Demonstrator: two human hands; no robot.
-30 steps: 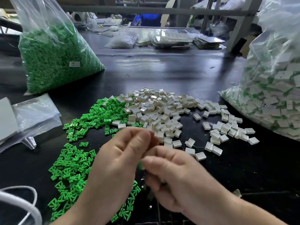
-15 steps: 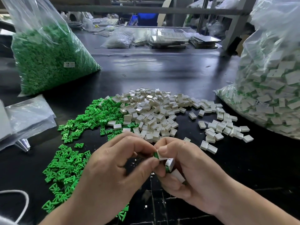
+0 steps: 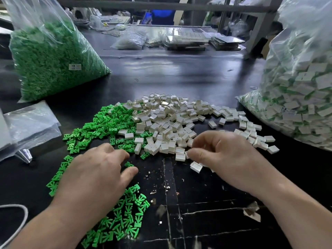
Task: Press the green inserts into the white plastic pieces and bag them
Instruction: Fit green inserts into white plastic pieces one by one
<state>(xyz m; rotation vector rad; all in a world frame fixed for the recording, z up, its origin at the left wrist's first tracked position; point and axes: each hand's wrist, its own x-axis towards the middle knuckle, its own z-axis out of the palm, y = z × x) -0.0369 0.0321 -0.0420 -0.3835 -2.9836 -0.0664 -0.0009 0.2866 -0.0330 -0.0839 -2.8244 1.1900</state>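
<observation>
Loose green inserts (image 3: 100,126) lie in a spread at left and under my left hand (image 3: 95,177). Its fingers reach flat over them, with thumb and forefinger on either side of one green insert (image 3: 128,164), not closed on it. The heap of white plastic pieces (image 3: 170,121) sits in the middle of the black table (image 3: 197,203). My right hand (image 3: 228,159) is at the heap's near edge, fingers curled, with a white piece (image 3: 195,167) showing beneath it. Its fingertips touch another white piece (image 3: 180,156).
A big clear bag of green inserts (image 3: 52,62) stands at back left. A big clear bag of assembled white pieces (image 3: 301,97) stands at right. Empty folded bags (image 3: 30,126) lie at left, a white cord (image 3: 21,212) at lower left. White crumbs dot the table between my hands.
My hands have parted from pressing a piece together in front of me. The left went down to the green inserts, the right moved out to the white heap's edge.
</observation>
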